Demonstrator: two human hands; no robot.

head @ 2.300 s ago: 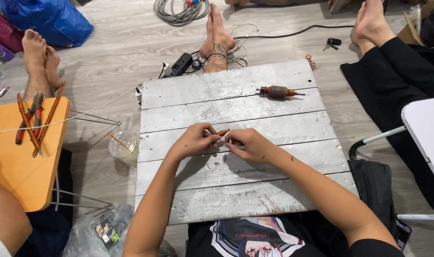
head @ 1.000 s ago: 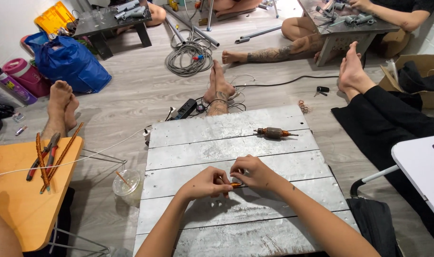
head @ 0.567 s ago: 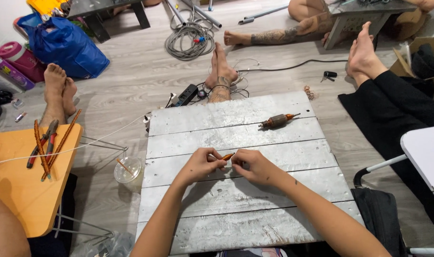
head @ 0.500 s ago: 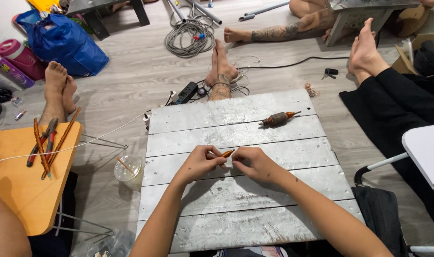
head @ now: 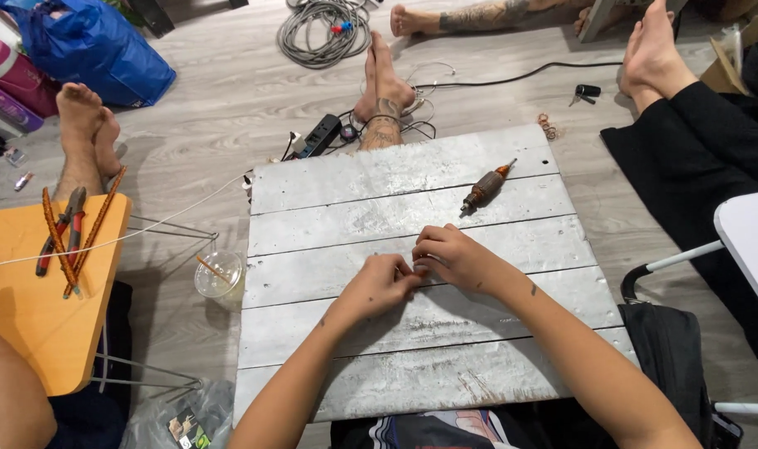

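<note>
My left hand [head: 377, 287] and my right hand [head: 454, 258] meet fingertip to fingertip over the middle of a whitewashed plank board [head: 445, 349]. Both pinch something small between them, and the fingers hide it in this view. Beyond my right hand, a small rotor with a copper-brown winding [head: 485, 188] lies alone on the board. Neither hand touches it.
A clear plastic cup [head: 217, 274] stands left of the board. An orange table [head: 29, 308] there carries pliers [head: 63, 241] and copper-coloured rods. Other people's bare feet [head: 383, 91] rest near the far edge, beside a power strip [head: 316, 137] and coiled cable [head: 325, 29]. A white table [head: 753, 241] stands right.
A small copper-coloured piece showed between my fingertips earlier; my fingers now cover it. My hands stayed together mid-board. The view shifted a little.
</note>
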